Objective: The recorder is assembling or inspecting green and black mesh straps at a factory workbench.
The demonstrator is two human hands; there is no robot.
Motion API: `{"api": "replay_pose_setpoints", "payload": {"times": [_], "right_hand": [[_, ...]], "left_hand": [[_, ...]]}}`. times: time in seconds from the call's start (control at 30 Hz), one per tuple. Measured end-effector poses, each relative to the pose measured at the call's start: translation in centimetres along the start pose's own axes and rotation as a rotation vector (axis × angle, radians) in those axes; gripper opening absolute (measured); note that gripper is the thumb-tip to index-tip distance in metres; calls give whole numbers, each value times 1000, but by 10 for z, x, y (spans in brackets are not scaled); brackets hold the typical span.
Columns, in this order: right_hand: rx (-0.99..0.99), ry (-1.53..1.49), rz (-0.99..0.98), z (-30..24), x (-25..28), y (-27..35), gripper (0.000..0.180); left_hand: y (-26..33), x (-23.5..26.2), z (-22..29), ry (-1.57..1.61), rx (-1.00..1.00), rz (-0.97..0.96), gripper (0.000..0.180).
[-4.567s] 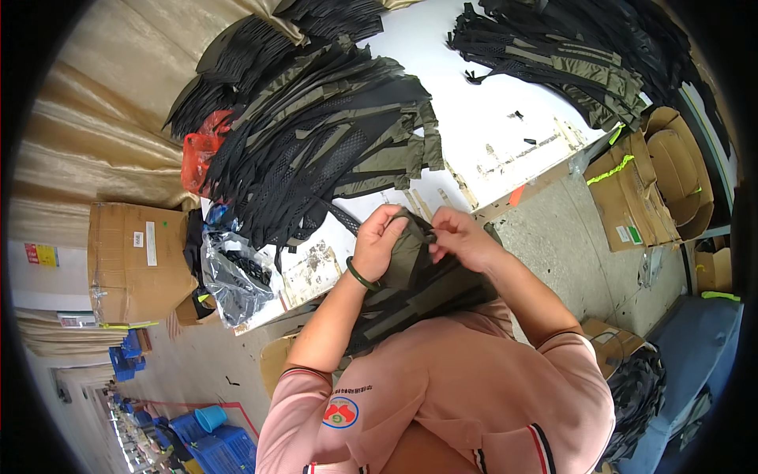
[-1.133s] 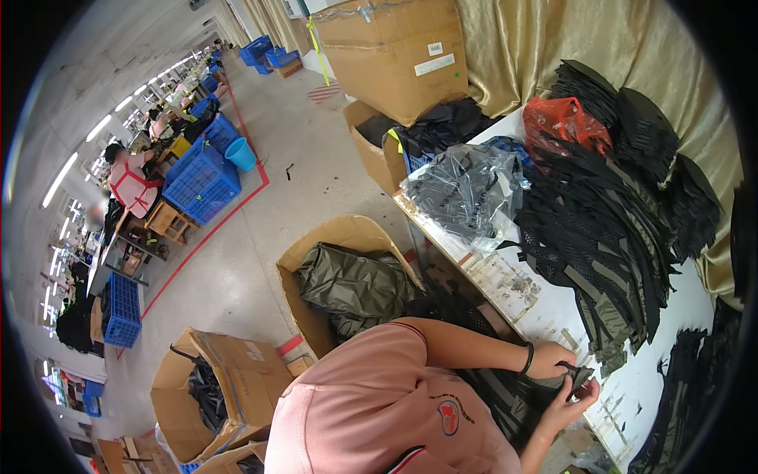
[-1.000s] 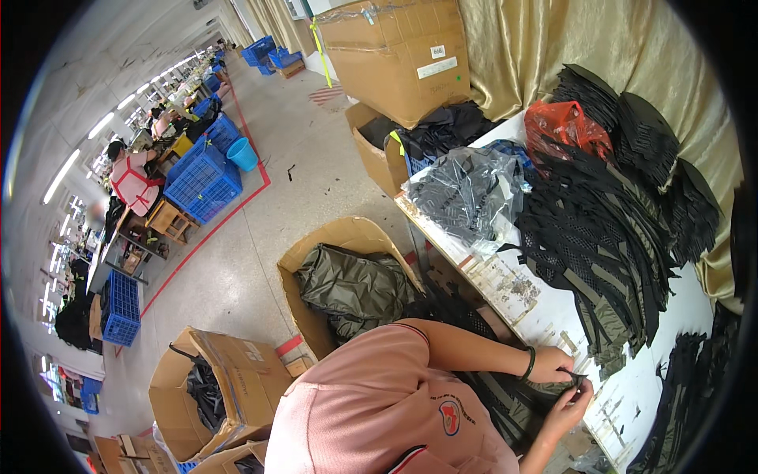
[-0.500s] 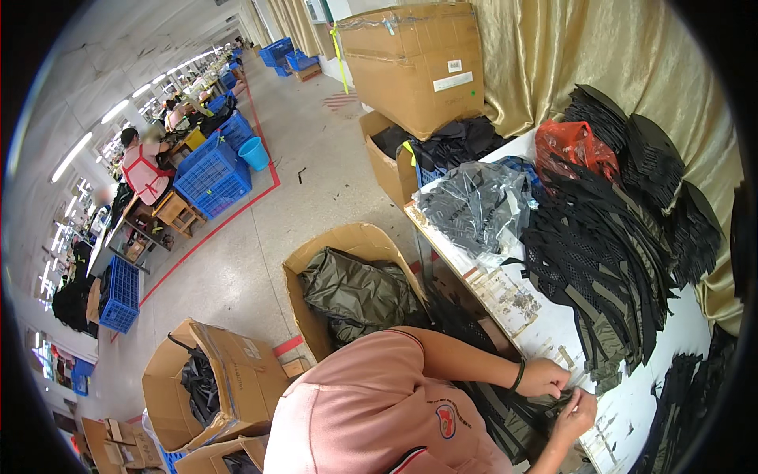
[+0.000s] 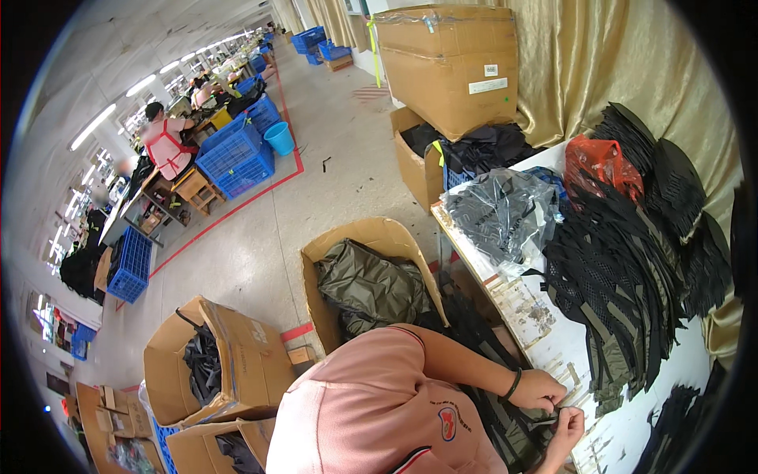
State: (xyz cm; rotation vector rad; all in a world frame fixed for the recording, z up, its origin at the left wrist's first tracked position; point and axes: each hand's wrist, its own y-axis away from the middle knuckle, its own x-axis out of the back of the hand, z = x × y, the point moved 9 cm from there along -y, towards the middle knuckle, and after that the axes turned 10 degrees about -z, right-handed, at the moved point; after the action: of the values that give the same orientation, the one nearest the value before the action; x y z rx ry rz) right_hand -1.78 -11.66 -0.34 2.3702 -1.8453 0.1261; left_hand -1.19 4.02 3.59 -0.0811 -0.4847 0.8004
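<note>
Factory worktop (image 5: 632, 426) heaped with black strap pieces (image 5: 624, 276).
At five o'clock, your left hand (image 5: 539, 389) and right hand (image 5: 567, 426) pinch one dark strap (image 5: 545, 417); most of the pile looks unhandled.

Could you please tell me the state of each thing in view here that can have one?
left hand: fingers closed on the dark strap piece.
right hand: pinching the same piece.
dark strap piece: held between both hands at the table edge.
olive bag box: open, filled.
big carton: closed, stacked on an open one.
red plastic bag: crumpled on the table.
clear plastic bag: full, lying flat.
</note>
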Motion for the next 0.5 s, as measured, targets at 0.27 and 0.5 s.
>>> {"api": "replay_pose_setpoints", "payload": {"times": [0.27,0.5], "right_hand": [[-56,-74,2,7,-12,-4,25],[18,-118,218,12,24,-19,30]], "left_hand": [[-14,-21,-8,-179,67,-156,33],[-24,13,-2,-16,103,-93,25]]}}
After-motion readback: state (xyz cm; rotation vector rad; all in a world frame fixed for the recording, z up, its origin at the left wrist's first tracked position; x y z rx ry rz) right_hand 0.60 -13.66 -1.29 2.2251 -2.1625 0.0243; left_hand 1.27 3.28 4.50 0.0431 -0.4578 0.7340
